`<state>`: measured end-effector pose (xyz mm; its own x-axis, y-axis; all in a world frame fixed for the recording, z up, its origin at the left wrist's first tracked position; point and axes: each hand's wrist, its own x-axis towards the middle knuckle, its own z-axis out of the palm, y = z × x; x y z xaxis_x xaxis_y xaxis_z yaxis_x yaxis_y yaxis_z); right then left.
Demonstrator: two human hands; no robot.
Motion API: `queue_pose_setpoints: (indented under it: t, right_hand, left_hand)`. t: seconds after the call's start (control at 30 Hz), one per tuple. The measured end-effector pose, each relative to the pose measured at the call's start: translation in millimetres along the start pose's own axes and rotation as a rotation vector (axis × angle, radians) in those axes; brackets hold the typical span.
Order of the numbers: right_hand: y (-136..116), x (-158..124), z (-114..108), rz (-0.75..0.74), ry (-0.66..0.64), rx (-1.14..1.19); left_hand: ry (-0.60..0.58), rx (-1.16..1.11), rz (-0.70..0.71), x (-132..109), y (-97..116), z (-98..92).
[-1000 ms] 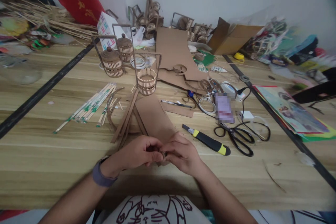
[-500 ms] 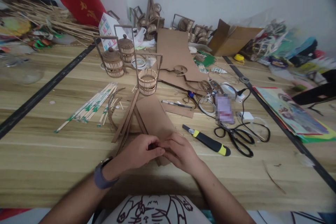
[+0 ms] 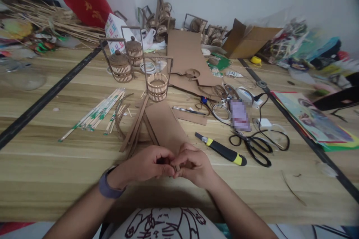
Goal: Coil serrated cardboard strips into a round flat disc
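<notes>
My left hand (image 3: 151, 162) and my right hand (image 3: 195, 164) meet low in the middle of the view, just above the table's near side. Between their fingertips is a small piece of brown cardboard (image 3: 176, 168), mostly covered by the fingers and thumbs. Both hands are closed on it in a pinch. A flat cardboard sheet (image 3: 165, 123) lies under and beyond the hands. Left of it is a bundle of narrow cardboard strips (image 3: 136, 125). To the right of my right hand lies a black and yellow utility knife (image 3: 224, 151) with its blade out.
A small stick-sided bucket (image 3: 157, 86) with a tall handle stands ahead, near two lidded buckets (image 3: 120, 67). Packs of wooden sticks (image 3: 98, 110) lie to the left. Black scissors (image 3: 255, 149), a phone (image 3: 240, 115) and a pen (image 3: 189, 111) are to the right.
My fingers have shifted around the small cardboard piece, and a bit of it now shows between them. My right fingers have lifted and bent more. The things on the table are unmoved.
</notes>
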<state>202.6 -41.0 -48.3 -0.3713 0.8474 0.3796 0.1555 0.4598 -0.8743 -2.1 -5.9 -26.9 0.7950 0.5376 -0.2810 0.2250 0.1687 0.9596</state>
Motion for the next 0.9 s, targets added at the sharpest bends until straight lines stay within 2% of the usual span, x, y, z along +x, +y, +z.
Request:
queue_pose_setpoints:
  t: [0.1,0.17,0.4,0.57,0.63,0.77,0.9]
  right_hand:
    - [3.3,-0.9,3.9,0.008,0.031,0.053]
    - [4.6,0.0,3.9,-0.01,0.047,0.001]
    - [2.4,4.6,-7.6,-0.234,-0.052,-0.467]
    - [1.3,5.3,-11.1,-0.271,-0.113,-0.684]
    - [1.6,6.1,-11.1,-0.263,-0.141,-0.728]
    - [3.3,7.7,-10.6,-0.253,-0.171,-0.758]
    - [5.2,8.1,-10.8,-0.232,-0.147,-0.674]
  left_hand:
    - [0.037,-0.006,0.025,0.7,-1.1,0.2]
    - [0.07,0.012,0.034,0.9,0.1,0.0]
    - [0.198,0.134,-0.081,4.4,2.6,1.9]
    - [0.262,0.231,-0.195,4.1,7.6,4.3]
    - [0.298,0.309,-0.194,2.8,12.1,4.8]
    - [0.281,0.345,-0.177,0.8,18.5,4.0]
    - [0.256,0.365,-0.191,-0.6,20.5,0.8]
